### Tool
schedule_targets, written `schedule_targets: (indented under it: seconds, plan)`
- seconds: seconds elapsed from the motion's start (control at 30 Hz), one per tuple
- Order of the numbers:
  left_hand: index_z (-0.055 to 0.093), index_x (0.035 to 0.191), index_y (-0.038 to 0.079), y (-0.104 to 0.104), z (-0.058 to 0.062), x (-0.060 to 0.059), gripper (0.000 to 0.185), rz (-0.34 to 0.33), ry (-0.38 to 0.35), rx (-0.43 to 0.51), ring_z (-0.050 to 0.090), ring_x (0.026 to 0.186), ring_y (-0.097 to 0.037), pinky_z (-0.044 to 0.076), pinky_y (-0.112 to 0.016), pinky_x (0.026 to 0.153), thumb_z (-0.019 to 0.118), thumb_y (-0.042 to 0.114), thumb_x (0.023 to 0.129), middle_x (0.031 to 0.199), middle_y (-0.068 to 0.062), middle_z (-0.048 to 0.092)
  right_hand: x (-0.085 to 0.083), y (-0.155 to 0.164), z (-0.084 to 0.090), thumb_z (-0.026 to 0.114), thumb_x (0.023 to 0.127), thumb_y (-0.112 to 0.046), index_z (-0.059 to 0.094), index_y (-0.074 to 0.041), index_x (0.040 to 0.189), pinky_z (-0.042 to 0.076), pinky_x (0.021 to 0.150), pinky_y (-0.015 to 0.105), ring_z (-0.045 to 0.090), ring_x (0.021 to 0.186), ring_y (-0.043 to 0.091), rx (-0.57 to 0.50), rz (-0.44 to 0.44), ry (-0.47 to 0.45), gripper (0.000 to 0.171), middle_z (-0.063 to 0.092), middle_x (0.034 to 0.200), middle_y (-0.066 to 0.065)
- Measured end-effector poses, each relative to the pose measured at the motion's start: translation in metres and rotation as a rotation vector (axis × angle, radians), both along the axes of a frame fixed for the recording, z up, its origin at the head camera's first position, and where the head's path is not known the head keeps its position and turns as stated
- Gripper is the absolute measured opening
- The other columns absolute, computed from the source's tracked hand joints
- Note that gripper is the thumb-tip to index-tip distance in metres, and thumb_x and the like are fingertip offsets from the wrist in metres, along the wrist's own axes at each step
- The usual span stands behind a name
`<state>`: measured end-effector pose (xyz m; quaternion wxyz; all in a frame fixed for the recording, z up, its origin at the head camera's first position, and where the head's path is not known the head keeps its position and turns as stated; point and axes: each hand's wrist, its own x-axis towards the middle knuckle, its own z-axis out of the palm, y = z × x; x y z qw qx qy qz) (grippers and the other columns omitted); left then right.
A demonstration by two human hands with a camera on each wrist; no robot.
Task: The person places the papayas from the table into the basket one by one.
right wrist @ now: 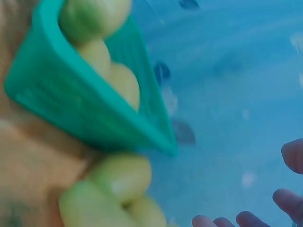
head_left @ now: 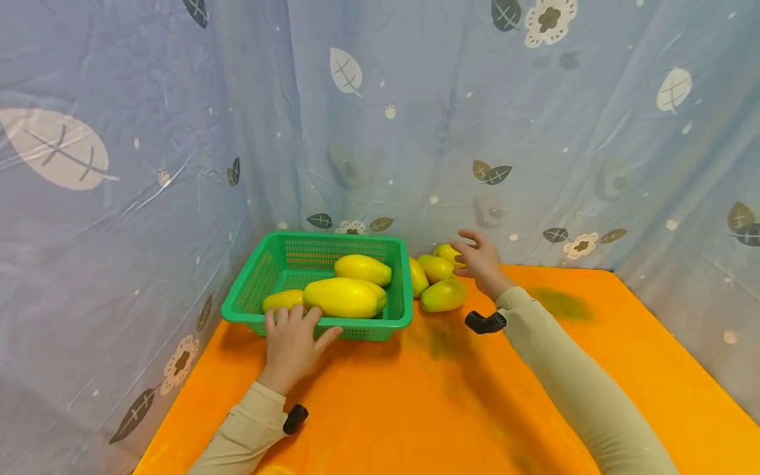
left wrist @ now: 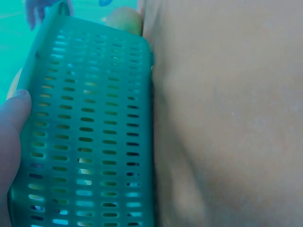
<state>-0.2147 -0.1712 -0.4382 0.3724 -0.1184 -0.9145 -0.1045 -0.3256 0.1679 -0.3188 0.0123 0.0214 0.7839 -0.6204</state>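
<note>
And here at the near edge, beige sleeves [head_left: 578,379] are stretched over the orange worktop [head_left: 380,409]. The near rim of the green basket [head_left: 317,330] is gripped by the left hand [head_left: 292,340], its fingers hooked over the edge, its thumb laid against the outside. Inside, at least four yellow papaya-like fruits [head_left: 341,297] are held, the biggest stacked uppermost at the front. Just beyond the basket's right side, four loose fruits [head_left: 443,295] are bunched on the worktop, tinged green. Right there, the right hand [head_left: 479,264] is poised by the farthest one, fingers loosely spread; whether that fruit is touched cannot be told. Behind it all, a blue-grey curtain [head_left: 427,132] is hung, patterned with leaves and flowers.
</note>
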Motion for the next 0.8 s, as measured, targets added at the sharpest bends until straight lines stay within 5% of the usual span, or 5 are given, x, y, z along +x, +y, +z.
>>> schedule_targets:
  seconds: [0.4, 0.8]
  plan:
    - [0.063, 0.090, 0.011, -0.001, -0.002, -0.002, 0.048, 0.001, 0.006, -0.001, 0.048, 0.077, -0.037, 0.038, -0.059, 0.091, 0.080, 0.054, 0.079, 0.080, -0.014, 0.054, -0.007, 0.067, -0.034, 0.046, 0.107, -0.039, 0.012, -0.007, 0.163, 0.041, 0.115, 0.054, 0.030, 0.151, 0.048, -0.072, -0.107, -0.113, 0.073, 0.013, 0.170, 0.021]
    - [0.062, 0.090, 0.010, 0.000, -0.002, -0.001, 0.047, -0.001, 0.002, -0.002, 0.047, 0.076, -0.038, 0.038, -0.060, 0.091, 0.080, 0.053, 0.080, 0.080, -0.014, 0.054, -0.003, 0.066, -0.069, 0.047, 0.107, -0.038, 0.012, -0.008, 0.164, 0.044, 0.114, 0.055, 0.032, 0.149, 0.049, -0.035, -0.066, -0.182, 0.073, 0.012, 0.170, 0.022]
